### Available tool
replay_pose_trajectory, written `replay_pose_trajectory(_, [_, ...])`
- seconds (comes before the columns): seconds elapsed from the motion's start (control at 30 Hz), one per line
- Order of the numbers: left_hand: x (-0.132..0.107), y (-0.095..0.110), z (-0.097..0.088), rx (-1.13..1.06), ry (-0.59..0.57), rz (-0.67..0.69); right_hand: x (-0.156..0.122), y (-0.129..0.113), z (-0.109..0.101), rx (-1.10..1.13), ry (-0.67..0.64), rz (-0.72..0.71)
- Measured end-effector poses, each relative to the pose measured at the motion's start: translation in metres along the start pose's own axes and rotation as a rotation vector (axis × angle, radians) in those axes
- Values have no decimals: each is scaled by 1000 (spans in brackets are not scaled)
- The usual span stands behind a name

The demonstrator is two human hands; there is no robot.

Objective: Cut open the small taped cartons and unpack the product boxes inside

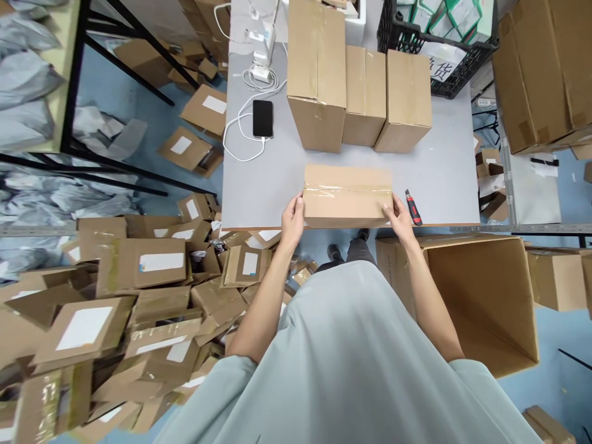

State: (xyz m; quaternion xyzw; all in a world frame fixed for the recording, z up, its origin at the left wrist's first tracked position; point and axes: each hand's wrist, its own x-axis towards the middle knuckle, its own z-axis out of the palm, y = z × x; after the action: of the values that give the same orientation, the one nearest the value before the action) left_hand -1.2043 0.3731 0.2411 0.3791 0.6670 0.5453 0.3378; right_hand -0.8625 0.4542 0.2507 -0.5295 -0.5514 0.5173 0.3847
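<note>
A taped cardboard box (348,195) lies at the near edge of the grey table (444,166). My left hand (293,217) grips its left end, fingers curled round the corner. On the box's right end rests my right hand (398,217), fingers wrapped on the side. A red and black box cutter (413,207) lies on the table just right of my right hand.
Three sealed cardboard boxes (361,86) stand behind. A black phone (263,118) on a white cable lies at the left. A black crate (439,43) sits at the far right. A large open carton (481,296) stands on the floor right; a heap of labelled boxes (139,296) lies left.
</note>
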Motion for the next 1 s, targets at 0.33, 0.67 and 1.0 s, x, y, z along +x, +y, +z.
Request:
replay_pose_trajectory(0.33, [-8, -20, 2, -42, 0, -10, -11, 23, 0, -94, 11, -62])
replay_pose_trajectory(0.67, [-18, -43, 3, -136, -8, -244, -22, 47, 3, 5, 59, 106])
replay_pose_trajectory(1.0, [-30, -25, 5, -152, -85, -201, -26, 36, 3, -90, 105, -31])
